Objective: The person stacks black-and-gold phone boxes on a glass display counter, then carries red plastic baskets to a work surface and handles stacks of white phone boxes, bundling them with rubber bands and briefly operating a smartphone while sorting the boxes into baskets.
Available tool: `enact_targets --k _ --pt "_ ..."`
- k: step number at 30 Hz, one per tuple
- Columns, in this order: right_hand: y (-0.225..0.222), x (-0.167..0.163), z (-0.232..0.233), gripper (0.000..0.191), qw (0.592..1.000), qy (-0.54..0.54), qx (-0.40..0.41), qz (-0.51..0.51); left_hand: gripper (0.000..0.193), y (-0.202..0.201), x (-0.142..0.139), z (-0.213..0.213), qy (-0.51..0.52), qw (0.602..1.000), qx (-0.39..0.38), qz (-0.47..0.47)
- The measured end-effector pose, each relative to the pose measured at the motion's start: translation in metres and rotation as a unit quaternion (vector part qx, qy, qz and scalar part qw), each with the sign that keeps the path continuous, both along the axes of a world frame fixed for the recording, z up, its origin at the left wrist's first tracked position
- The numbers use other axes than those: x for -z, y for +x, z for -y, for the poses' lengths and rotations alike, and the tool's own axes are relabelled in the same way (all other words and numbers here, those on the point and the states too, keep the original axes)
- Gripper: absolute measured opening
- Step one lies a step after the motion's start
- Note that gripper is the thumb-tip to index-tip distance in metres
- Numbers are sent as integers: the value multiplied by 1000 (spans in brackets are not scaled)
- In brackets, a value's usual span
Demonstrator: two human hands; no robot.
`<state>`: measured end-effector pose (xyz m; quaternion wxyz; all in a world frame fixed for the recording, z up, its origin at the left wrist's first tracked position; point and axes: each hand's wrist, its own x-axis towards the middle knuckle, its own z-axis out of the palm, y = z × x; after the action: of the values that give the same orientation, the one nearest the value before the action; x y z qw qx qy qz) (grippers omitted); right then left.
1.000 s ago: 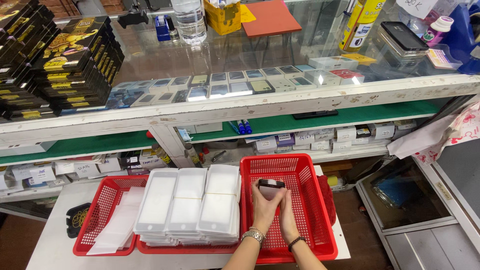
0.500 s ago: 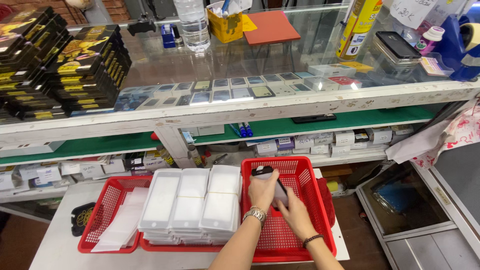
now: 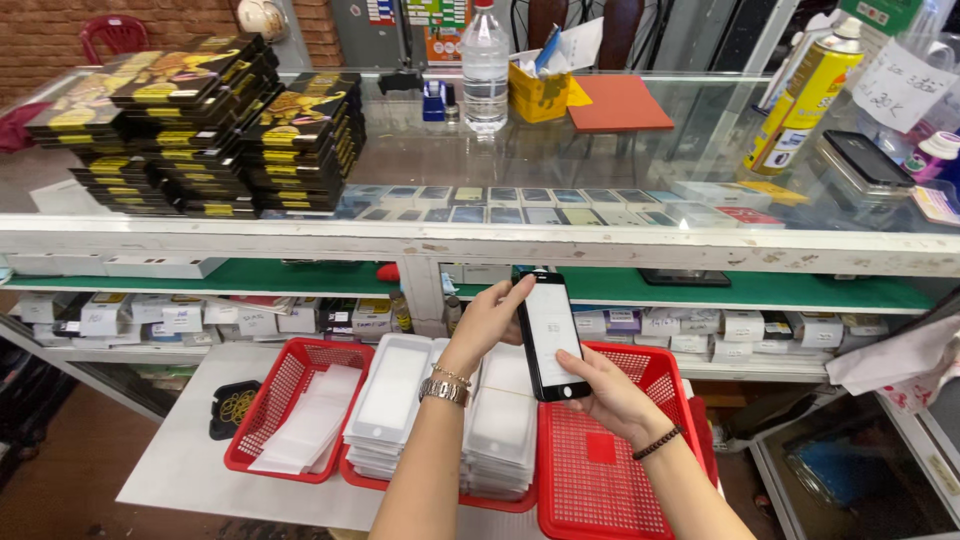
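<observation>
Both hands lifted above red baskets: left hand (image 3: 487,325) fingers pinching top of black-framed screen panel (image 3: 552,336), right hand (image 3: 612,398) fingers gripping bottom. Right basket (image 3: 600,480) bare; middle basket (image 3: 505,497) stacked with white packets (image 3: 392,405); left basket (image 3: 262,415) holding white sheets (image 3: 310,425). All on white table (image 3: 185,470), glass counter (image 3: 600,150) behind.

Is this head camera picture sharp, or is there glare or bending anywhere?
Head view: even light, the hands and the black-framed screen panel sharp; the glass counter top carries pale reflections; the counter edge bows slightly, a wide-lens effect.
</observation>
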<state>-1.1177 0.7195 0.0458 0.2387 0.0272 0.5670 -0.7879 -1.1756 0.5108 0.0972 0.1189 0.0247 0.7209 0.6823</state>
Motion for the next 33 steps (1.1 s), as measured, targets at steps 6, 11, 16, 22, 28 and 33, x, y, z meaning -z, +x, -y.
enact_targets --k 6,11,16,22,28,33 --pt "0 -8 103 36 995 9 -93 32 54 21 42 72 398 914 12 75" --pt "19 -17 199 62 959 244 -98 -105 56 24 59 152 311 937 -154 34" --pt "16 -8 290 67 927 306 -145 -159 57 36 65 232 212 941 -264 30" --pt "10 29 382 70 911 319 -154 -211 53 66 101 320 238 943 -213 96" --pt "-23 71 458 56 927 275 -150 -206 40 75 138 424 399 867 -270 125" --pt "-51 117 537 19 794 435 -168 -390 45 90 163 510 449 832 -304 118"
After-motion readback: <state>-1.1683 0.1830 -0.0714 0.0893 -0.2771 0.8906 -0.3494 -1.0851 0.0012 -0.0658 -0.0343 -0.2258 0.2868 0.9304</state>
